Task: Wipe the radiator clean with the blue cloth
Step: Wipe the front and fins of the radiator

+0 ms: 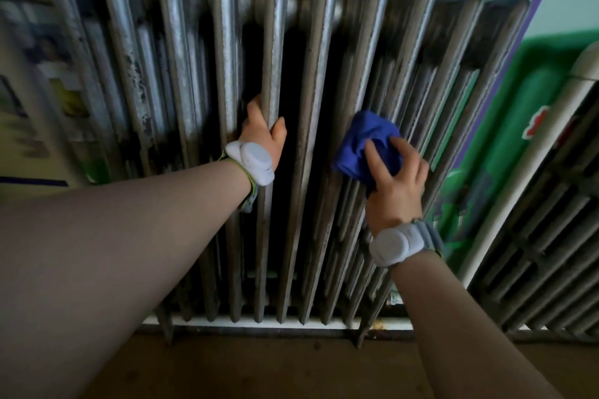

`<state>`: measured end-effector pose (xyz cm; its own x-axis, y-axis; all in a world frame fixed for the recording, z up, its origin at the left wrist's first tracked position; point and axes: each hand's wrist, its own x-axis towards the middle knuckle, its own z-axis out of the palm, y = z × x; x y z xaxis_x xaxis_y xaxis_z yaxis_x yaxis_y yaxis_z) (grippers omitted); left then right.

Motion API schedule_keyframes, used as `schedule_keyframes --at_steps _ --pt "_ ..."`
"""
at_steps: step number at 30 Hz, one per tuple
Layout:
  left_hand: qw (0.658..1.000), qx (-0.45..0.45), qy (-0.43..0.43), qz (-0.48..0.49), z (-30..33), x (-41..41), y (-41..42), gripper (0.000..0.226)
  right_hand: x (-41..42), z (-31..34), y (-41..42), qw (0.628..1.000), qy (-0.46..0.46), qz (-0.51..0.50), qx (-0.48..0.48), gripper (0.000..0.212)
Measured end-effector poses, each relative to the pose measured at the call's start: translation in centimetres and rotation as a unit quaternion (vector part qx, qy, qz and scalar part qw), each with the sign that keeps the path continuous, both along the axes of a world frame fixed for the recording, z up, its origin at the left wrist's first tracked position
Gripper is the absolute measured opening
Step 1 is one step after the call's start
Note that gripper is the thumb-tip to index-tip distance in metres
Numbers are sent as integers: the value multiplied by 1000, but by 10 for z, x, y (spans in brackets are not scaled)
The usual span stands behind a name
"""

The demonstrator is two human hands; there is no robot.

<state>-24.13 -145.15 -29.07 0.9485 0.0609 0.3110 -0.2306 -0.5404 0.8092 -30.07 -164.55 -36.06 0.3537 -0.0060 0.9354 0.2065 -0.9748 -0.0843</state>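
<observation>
A tall grey cast-iron radiator with several upright fins fills the middle of the head view; its paint is worn and chipped. My left hand grips one fin near the middle, thumb on one side and fingers wrapped behind it. My right hand presses a bunched blue cloth against the fins to the right of that. Both wrists carry pale grey bands. Most of the left hand's fingers are hidden behind the fin.
A second dark radiator stands at the right, beside a white pipe. A white baseboard strip runs under the fins above the brown floor. The wall behind is painted green, purple and pale blue.
</observation>
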Motion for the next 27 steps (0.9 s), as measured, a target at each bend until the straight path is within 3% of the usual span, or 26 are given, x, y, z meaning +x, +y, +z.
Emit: schedule_keyframes --at_steps 4,9,14,16,19,27 --pt "1000 3 -17 -1 -1 3 3 63 0 -56 -6 1000 9 2 -24 47" --pt "1000 2 -21 0 0 2 2 61 -27 -124 -11 982 186 -23 -11 29" --pt "1000 21 -15 -15 -2 3 5 63 -35 -75 -12 989 101 54 -89 26" --pt "999 9 -29 -21 -2 4 2 64 -30 -29 -12 994 37 44 -92 52" --pt "999 -16 -40 -18 -5 5 2 67 -14 10 -4 999 17 8 -36 63" --pt "999 -18 -43 -7 -8 6 0 59 -3 -60 -1 999 22 -29 -37 49"
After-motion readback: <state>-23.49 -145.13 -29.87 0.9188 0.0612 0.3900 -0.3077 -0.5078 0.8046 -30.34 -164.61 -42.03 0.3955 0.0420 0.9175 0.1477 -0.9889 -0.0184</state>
